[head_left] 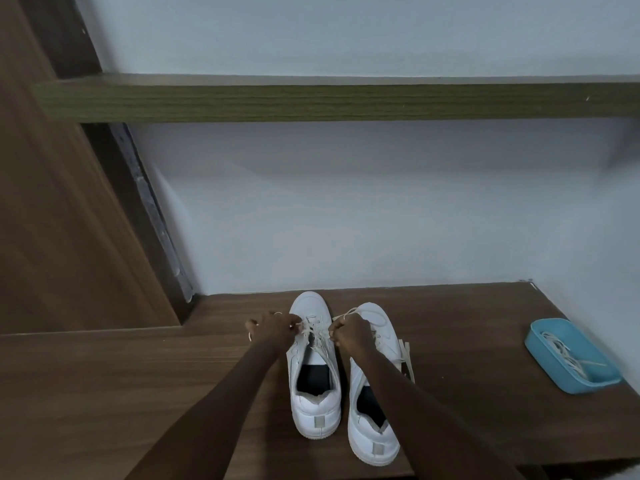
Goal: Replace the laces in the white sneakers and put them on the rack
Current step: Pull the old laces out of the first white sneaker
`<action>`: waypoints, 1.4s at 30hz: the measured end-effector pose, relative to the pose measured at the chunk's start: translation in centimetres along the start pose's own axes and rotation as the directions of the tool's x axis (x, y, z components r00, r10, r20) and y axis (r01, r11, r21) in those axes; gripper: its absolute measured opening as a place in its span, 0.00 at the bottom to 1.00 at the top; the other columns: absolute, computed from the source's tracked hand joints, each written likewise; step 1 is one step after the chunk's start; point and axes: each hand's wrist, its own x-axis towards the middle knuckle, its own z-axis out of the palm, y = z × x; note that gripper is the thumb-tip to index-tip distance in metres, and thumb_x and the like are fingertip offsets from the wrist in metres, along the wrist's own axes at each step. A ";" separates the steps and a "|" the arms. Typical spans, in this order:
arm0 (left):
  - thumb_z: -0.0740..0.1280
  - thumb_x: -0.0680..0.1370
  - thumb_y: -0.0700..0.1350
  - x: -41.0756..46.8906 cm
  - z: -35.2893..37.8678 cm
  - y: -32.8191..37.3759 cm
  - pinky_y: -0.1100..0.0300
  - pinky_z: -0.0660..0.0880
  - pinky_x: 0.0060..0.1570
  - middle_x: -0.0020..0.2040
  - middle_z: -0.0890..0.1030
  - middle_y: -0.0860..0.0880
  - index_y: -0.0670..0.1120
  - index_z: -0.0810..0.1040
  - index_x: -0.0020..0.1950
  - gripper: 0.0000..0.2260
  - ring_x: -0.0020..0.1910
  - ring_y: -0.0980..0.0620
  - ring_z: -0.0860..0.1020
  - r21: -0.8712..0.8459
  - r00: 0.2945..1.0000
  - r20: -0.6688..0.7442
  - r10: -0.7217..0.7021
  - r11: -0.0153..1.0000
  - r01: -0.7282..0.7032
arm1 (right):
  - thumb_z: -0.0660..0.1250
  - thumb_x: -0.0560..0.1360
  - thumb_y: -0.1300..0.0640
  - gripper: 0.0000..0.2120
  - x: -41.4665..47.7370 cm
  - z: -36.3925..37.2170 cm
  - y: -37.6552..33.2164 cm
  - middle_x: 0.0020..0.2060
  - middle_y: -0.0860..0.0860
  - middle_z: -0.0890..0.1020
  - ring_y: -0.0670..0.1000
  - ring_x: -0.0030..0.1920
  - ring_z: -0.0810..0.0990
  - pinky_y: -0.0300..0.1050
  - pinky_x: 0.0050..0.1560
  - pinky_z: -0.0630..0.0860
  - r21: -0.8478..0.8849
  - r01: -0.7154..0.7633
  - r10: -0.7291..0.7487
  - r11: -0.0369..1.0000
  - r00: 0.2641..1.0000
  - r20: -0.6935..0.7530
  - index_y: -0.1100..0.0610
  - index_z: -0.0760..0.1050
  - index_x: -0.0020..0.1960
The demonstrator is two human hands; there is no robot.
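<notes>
White sneakers side by side on wooden surface; left hand and right hand pinch the left shoe's lace in curled fingers; blue tray holding loose laces well apart, right.

Above the left sneaker, curled fingers of the left hand and right hand hide much of the lace they pinch; its eyelets cannot be made out. Just right of that sneaker, the right forearm covers the right sneaker's tongue. Well right, laces in the blue tray are too tangled to count. The left forearm and the right forearm run off the bottom edge.
</notes>
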 end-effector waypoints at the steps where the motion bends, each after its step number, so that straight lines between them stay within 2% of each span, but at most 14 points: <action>1: 0.55 0.81 0.55 0.0 0.1 0.2 0.47 0.59 0.60 0.62 0.76 0.57 0.62 0.74 0.63 0.13 0.69 0.52 0.65 0.017 0.999 0.035 0.014 1.000 -0.015 | 0.58 0.69 0.71 0.17 0.0 0.1 -0.1 0.28 0.47 0.77 0.47 0.33 0.77 0.46 0.48 0.78 0.014 -0.005 0.005 1.000 1.000 -0.008 0.53 0.73 0.29; 9: 0.60 0.79 0.53 -0.4 0.2 1.1 0.48 0.59 0.58 0.55 0.79 0.56 0.59 0.78 0.52 0.08 0.65 0.53 0.68 -0.024 0.999 -0.045 -0.017 1.000 0.016 | 0.60 0.68 0.69 0.15 0.2 0.0 0.3 0.35 0.53 0.83 0.57 0.44 0.83 0.54 0.51 0.80 0.056 -0.027 0.029 0.998 0.999 -0.042 0.52 0.74 0.30; 15: 0.58 0.74 0.42 -0.7 -0.3 1.0 0.48 0.60 0.59 0.47 0.80 0.57 0.56 0.75 0.36 0.12 0.61 0.55 0.68 -0.332 0.957 -0.141 -0.252 0.923 0.194 | 0.61 0.68 0.69 0.16 -0.3 -0.1 -0.1 0.29 0.46 0.79 0.50 0.39 0.80 0.45 0.49 0.78 0.007 -0.012 0.012 1.000 0.999 -0.046 0.51 0.74 0.29; 17: 0.58 0.72 0.42 0.0 0.2 0.1 0.49 0.65 0.60 0.40 0.78 0.55 0.54 0.73 0.33 0.11 0.54 0.51 0.72 -0.518 0.938 -0.097 -0.331 0.822 0.237 | 0.61 0.68 0.69 0.17 -0.4 0.0 -0.1 0.31 0.47 0.79 0.50 0.40 0.79 0.43 0.49 0.77 -0.023 -0.005 0.004 1.000 0.999 -0.042 0.49 0.73 0.29; 19: 0.58 0.69 0.43 0.5 0.0 -0.5 0.49 0.72 0.55 0.35 0.78 0.52 0.54 0.73 0.32 0.09 0.45 0.46 0.77 -0.737 0.911 -0.055 -0.409 0.632 0.239 | 0.62 0.69 0.69 0.16 -0.3 0.2 -0.1 0.37 0.52 0.83 0.53 0.43 0.81 0.45 0.51 0.78 -0.033 -0.006 0.004 0.999 0.999 -0.035 0.50 0.75 0.31; 21: 0.58 0.73 0.40 0.6 -0.7 -0.6 0.54 0.69 0.51 0.28 0.76 0.50 0.51 0.72 0.32 0.11 0.33 0.48 0.74 -0.865 0.870 -0.018 -0.493 0.444 0.234 | 0.63 0.69 0.68 0.12 -0.2 0.4 -0.1 0.42 0.54 0.85 0.54 0.47 0.82 0.46 0.52 0.78 -0.053 -0.004 0.002 0.999 0.999 -0.038 0.56 0.81 0.38; 23: 0.57 0.77 0.38 0.6 -1.4 -1.4 0.53 0.66 0.58 0.18 0.74 0.51 0.49 0.72 0.36 0.12 0.31 0.52 0.72 -0.887 0.829 0.015 -0.559 0.375 0.269 | 0.63 0.70 0.67 0.10 0.0 0.7 -0.2 0.45 0.54 0.85 0.53 0.49 0.82 0.43 0.53 0.77 -0.069 0.005 -0.008 0.998 0.999 -0.046 0.60 0.83 0.44; 25: 0.59 0.79 0.42 0.6 -1.3 -2.5 0.49 0.67 0.64 0.19 0.76 0.52 0.44 0.75 0.41 0.08 0.38 0.47 0.77 -0.858 0.830 0.043 -0.556 0.405 0.315 | 0.64 0.71 0.65 0.09 0.0 1.2 -0.4 0.45 0.53 0.85 0.52 0.50 0.81 0.42 0.52 0.76 -0.078 0.012 -0.015 0.997 0.999 -0.040 0.60 0.82 0.45; 28: 0.63 0.78 0.46 0.2 -0.6 -3.3 0.47 0.71 0.63 0.29 0.82 0.48 0.39 0.80 0.43 0.12 0.53 0.40 0.79 -0.804 0.885 0.078 -0.460 0.496 0.328 | 0.67 0.71 0.59 0.04 -0.1 1.9 -1.0 0.41 0.52 0.83 0.52 0.48 0.81 0.46 0.49 0.77 -0.085 -0.009 0.006 0.996 0.999 -0.035 0.58 0.79 0.40; 30: 0.65 0.77 0.46 -0.1 0.1 -3.5 0.54 0.72 0.60 0.39 0.84 0.47 0.44 0.83 0.44 0.09 0.51 0.45 0.80 -0.683 0.905 0.090 -0.416 0.635 0.360 | 0.69 0.71 0.52 0.10 -0.2 2.1 -1.4 0.36 0.50 0.79 0.51 0.44 0.79 0.46 0.44 0.75 -0.103 -0.015 0.011 0.995 0.999 -0.039 0.56 0.73 0.36; 32: 0.67 0.74 0.54 0.3 1.2 -3.7 0.52 0.72 0.60 0.35 0.84 0.48 0.50 0.83 0.37 0.11 0.46 0.47 0.81 -0.605 0.909 0.132 -0.395 0.694 0.389 | 0.71 0.70 0.48 0.17 -0.5 2.2 -1.8 0.33 0.49 0.74 0.50 0.40 0.75 0.44 0.40 0.69 -0.122 -0.028 0.025 0.992 0.999 -0.032 0.53 0.66 0.33; 34: 0.65 0.68 0.61 1.8 2.9 -4.1 0.47 0.71 0.60 0.37 0.84 0.49 0.50 0.83 0.39 0.16 0.47 0.47 0.81 -0.496 0.908 0.149 -0.393 0.764 0.412 | 0.71 0.69 0.49 0.18 -0.7 2.4 -2.1 0.33 0.49 0.72 0.51 0.41 0.73 0.43 0.38 0.67 -0.159 -0.042 0.039 0.986 0.999 -0.023 0.52 0.62 0.32; 39: 0.60 0.77 0.48 -0.6 0.4 -0.6 0.48 0.63 0.61 0.58 0.78 0.50 0.53 0.80 0.56 0.11 0.61 0.46 0.73 -0.253 0.959 -0.054 -0.280 0.932 0.258 | 0.63 0.72 0.58 0.17 -0.4 1.8 -2.7 0.28 0.48 0.64 0.45 0.29 0.63 0.37 0.26 0.57 -0.263 -0.028 0.026 0.964 1.000 -0.011 0.55 0.58 0.30; 42: 0.56 0.81 0.47 -0.5 0.1 0.5 0.50 0.63 0.58 0.61 0.76 0.55 0.60 0.76 0.61 0.14 0.63 0.52 0.71 -0.029 0.985 -0.162 -0.063 0.998 0.059 | 0.63 0.71 0.61 0.16 -0.4 1.2 -2.9 0.27 0.49 0.65 0.46 0.27 0.64 0.37 0.25 0.58 -0.248 -0.044 0.043 0.968 0.999 -0.009 0.56 0.59 0.29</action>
